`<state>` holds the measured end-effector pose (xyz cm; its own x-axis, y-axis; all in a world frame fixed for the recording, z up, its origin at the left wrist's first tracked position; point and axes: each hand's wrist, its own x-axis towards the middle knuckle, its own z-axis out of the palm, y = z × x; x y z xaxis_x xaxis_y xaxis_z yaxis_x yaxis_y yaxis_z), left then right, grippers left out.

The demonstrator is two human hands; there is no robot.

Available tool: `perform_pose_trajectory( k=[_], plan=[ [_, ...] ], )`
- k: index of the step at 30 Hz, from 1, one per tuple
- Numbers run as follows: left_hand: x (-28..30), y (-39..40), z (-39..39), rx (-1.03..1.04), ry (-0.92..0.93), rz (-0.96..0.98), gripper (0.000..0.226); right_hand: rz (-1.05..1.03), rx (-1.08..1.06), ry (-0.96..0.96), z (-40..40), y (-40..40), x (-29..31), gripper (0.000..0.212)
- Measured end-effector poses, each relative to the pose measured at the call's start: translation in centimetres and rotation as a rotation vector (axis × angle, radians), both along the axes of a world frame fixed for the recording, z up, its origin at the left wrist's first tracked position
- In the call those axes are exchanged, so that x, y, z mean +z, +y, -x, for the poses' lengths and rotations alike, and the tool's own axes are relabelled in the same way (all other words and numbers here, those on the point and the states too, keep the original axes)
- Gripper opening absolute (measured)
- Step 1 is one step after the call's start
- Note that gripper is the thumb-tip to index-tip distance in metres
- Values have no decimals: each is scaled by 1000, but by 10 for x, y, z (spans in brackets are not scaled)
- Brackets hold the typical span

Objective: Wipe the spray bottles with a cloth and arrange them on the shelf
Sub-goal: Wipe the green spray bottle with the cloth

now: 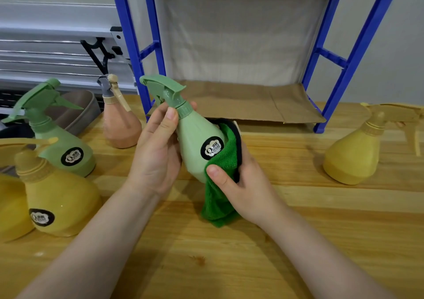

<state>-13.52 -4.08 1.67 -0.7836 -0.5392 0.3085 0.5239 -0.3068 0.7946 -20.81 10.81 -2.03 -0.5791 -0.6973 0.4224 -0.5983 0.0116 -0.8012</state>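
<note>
left hand (158, 152) gripping tilted green spray bottle (197, 142) neck, right hand (241, 179) pinching green cloth (223, 179) against its base

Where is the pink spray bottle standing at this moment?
In the head view, the pink spray bottle stands upright on the wooden table, left of centre, between the green spray bottle and the blue shelf.

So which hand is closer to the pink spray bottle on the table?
Left. The left hand grips the green bottle just beside the pink spray bottle, not touching it. The right hand, pressing the cloth, sits on the green bottle's far side.
</note>
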Motion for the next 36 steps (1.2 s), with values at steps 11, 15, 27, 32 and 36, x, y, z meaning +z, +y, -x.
perform_pose_trajectory(
  k=[11, 15, 27, 32, 36],
  plan=[
    [-10, 15, 0, -262, -135, 204, 36, -14, -3, -29, 0, 4, 6, 38],
    [-12, 14, -2, -391, -158, 233, 38, -5, 10, 4, -3, 6, 10, 28],
    [-9, 12, -2, -320, -25, 140, 38, 47, 25, -155, -3, 5, 9, 40],
    [-5, 11, -2, -237, 2, 41, 28, 34, 40, -220, -3, 4, 6, 53],
    [-6, 4, 0, -189, 30, 7, 28, 47, 72, -279, -1, 4, 4, 67]
  ],
)
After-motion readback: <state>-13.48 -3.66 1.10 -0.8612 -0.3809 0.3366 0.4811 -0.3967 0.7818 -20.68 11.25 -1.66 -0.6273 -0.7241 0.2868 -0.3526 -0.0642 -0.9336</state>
